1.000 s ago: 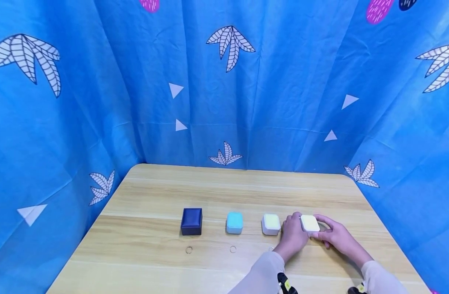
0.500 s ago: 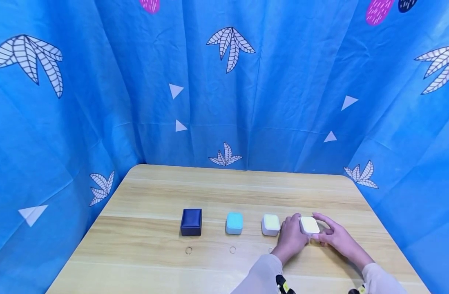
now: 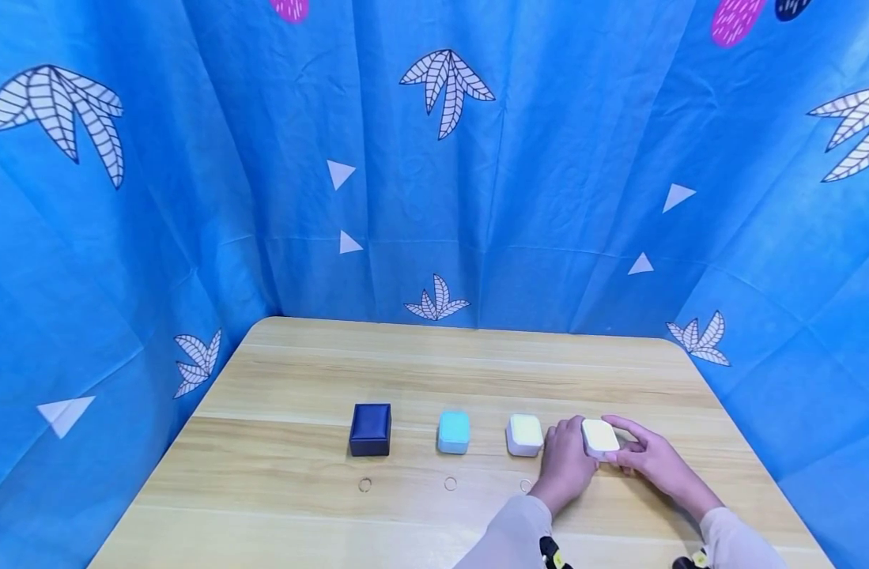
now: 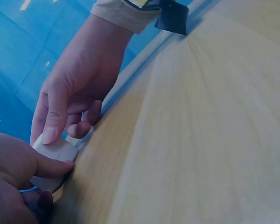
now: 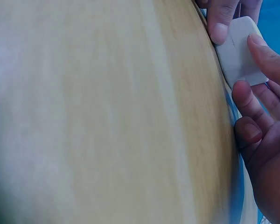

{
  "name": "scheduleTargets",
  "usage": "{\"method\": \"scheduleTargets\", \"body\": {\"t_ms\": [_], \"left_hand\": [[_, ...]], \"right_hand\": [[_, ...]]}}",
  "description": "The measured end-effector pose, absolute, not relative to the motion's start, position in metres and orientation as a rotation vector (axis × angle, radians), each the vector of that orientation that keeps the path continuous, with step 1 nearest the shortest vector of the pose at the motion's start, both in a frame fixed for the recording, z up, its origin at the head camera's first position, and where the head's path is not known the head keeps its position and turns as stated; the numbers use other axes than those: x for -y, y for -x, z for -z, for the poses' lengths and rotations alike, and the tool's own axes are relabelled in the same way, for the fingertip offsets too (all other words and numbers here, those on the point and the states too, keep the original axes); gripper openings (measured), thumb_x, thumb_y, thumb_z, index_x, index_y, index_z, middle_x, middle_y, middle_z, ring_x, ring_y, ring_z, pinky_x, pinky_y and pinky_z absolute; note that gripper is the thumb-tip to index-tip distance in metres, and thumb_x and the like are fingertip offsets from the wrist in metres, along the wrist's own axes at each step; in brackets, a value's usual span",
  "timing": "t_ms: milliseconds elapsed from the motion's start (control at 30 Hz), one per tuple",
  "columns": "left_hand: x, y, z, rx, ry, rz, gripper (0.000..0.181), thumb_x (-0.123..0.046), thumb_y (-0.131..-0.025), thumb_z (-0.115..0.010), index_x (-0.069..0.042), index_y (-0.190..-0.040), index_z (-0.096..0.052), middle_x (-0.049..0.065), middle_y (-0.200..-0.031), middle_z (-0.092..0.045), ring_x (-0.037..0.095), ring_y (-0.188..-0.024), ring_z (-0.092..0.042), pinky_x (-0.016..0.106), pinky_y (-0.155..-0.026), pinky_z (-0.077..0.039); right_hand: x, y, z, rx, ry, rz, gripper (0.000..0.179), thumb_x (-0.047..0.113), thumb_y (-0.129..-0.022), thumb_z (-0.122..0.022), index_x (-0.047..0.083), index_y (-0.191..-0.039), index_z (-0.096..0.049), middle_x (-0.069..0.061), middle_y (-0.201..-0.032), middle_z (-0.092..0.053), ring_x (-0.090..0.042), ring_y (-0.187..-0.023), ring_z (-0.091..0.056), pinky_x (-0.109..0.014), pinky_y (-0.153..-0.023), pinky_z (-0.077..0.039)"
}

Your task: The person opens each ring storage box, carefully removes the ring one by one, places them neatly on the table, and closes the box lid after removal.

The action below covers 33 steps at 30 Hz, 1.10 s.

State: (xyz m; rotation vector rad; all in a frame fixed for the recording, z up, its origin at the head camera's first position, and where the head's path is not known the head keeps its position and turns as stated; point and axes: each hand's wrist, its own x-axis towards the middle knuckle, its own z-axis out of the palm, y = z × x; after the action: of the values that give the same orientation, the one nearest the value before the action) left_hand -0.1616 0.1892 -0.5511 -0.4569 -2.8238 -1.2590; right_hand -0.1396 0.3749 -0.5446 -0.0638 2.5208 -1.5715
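On the right side of the table, both hands hold a small white ring box (image 3: pixel 601 437) with a cream top. My left hand (image 3: pixel 568 462) grips its left side, the thumb pressing the front wall in the left wrist view. From the right, my right hand (image 3: pixel 655 460) pinches it between thumb and fingers. The right wrist view shows the lid seam as a faint mark on the white box wall (image 5: pixel 238 56); the box sits low at the tabletop. A second white ring box (image 3: pixel 524 435) stands just left of my left hand.
Farther left stand a turquoise ring box (image 3: pixel 454 432) and a navy ring box (image 3: pixel 371 430). Thin rings lie in front of the boxes: one ring (image 3: pixel 364 484), another ring (image 3: pixel 451 484), and a third ring (image 3: pixel 525 485) beside my left wrist. Blue curtain (image 3: pixel 434 197) surrounds the wooden table (image 3: pixel 299 521).
Both hands stay on the white ring box with only slight shifts of the fingers. The other boxes and the rings have not moved.
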Motion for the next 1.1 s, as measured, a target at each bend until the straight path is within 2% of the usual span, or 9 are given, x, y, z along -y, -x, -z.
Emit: {"method": "scheduleTargets", "body": {"t_ms": [100, 367, 533, 800, 1100], "left_hand": [[-0.191, 0.163, 0.555, 2.807, 0.456, 1.276, 0.062, -0.013, -0.072, -0.087, -0.016, -0.129, -0.061, -0.006, -0.114, -0.065, 0.009, -0.098, -0.052, 0.021, -0.09, -0.045], [-0.191, 0.158, 0.555, 2.794, 0.423, 1.305, 0.064, -0.012, -0.074, -0.086, -0.016, -0.132, -0.06, -0.005, -0.123, -0.064, 0.01, -0.101, -0.051, 0.022, -0.092, -0.046], [-0.19, 0.157, 0.554, 2.791, 0.429, 1.286, 0.064, -0.013, -0.074, -0.086, -0.016, -0.132, -0.06, -0.006, -0.123, -0.064, 0.009, -0.101, -0.05, 0.021, -0.091, -0.046], [-0.189, 0.156, 0.552, 2.79, 0.429, 1.297, 0.059, -0.012, -0.075, -0.085, -0.016, -0.128, -0.06, -0.006, -0.119, -0.063, 0.008, -0.098, -0.048, 0.021, -0.089, -0.046], [-0.19, 0.156, 0.552, 2.811, 0.418, 1.269, 0.059, -0.015, -0.075, -0.087, -0.015, -0.128, -0.059, -0.008, -0.115, -0.063, 0.008, -0.095, -0.049, 0.02, -0.088, -0.045]], "right_hand": [[-0.375, 0.14, 0.544, -2.531, 0.041, 1.559, 0.073, 0.023, -0.094, -0.07, 0.004, -0.155, -0.034, -0.009, -0.084, -0.07, -0.009, -0.067, -0.06, -0.027, -0.062, -0.053], [-0.374, 0.138, 0.543, -2.512, 0.006, 1.56, 0.072, 0.025, -0.095, -0.069, 0.007, -0.156, -0.035, 0.002, -0.063, -0.052, -0.01, -0.055, -0.05, -0.028, -0.052, -0.047], [-0.375, 0.139, 0.541, -2.525, -0.006, 1.534, 0.07, 0.027, -0.095, -0.069, 0.009, -0.155, -0.037, 0.002, -0.058, -0.046, -0.01, -0.05, -0.046, -0.03, -0.047, -0.043], [-0.376, 0.144, 0.539, -2.533, 0.004, 1.498, 0.069, 0.03, -0.097, -0.066, 0.008, -0.156, -0.036, 0.005, -0.054, -0.041, -0.011, -0.048, -0.042, -0.033, -0.048, -0.043], [-0.375, 0.15, 0.538, -2.492, 0.008, 1.562, 0.061, 0.031, -0.102, -0.058, 0.003, -0.153, -0.039, 0.004, -0.054, -0.039, -0.01, -0.046, -0.04, -0.034, -0.046, -0.041]]}}
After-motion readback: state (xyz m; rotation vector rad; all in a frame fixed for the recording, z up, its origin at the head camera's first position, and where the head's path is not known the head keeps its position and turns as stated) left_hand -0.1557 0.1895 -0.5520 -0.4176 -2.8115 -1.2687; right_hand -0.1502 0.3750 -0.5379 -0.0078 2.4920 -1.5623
